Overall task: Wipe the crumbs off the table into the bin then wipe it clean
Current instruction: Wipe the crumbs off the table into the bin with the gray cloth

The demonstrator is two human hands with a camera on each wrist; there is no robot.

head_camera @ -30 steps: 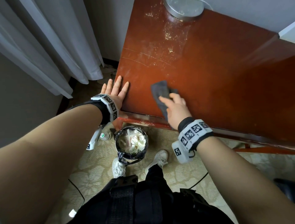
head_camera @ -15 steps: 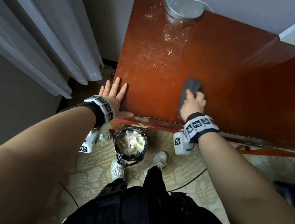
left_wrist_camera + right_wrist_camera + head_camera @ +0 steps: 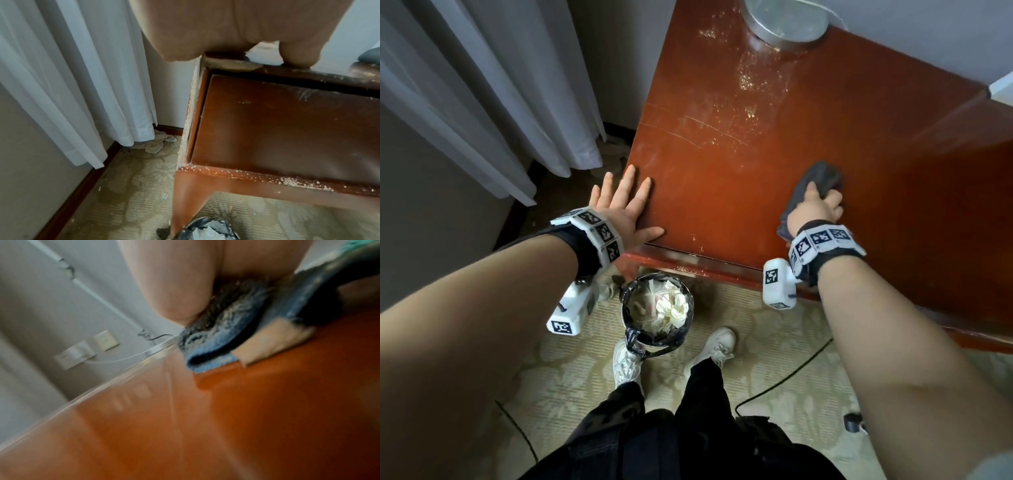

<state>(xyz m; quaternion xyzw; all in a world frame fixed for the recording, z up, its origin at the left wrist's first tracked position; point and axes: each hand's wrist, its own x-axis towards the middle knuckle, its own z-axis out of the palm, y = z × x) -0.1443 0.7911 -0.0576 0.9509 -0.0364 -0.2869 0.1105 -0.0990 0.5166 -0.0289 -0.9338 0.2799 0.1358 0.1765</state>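
The red-brown table [image 3: 722,205] carries pale crumbs [image 3: 753,78] on its far part, near a round metal base. My left hand [image 3: 619,202] lies flat with spread fingers on the table's front left corner. My right hand [image 3: 815,207] grips a grey cloth [image 3: 822,176] and presses it on the tabletop, well right of the left hand. The right wrist view is blurred and shows the cloth [image 3: 236,331] bunched under the palm. A black-lined bin [image 3: 657,308] full of white paper stands on the floor below the front edge. More crumbs [image 3: 287,183] sit on the table's lower front rail.
The round metal base [image 3: 784,24] stands at the table's back edge by the wall. White curtains [image 3: 482,102] hang at the left, with a crumpled rag [image 3: 156,144] below them. A black cable [image 3: 784,380] crosses the carpet beside my shoes. Wall sockets [image 3: 82,353] sit behind the table.
My right hand has slid the cloth to the right across the tabletop, away from the left hand. The left hand has stayed flat on the corner.
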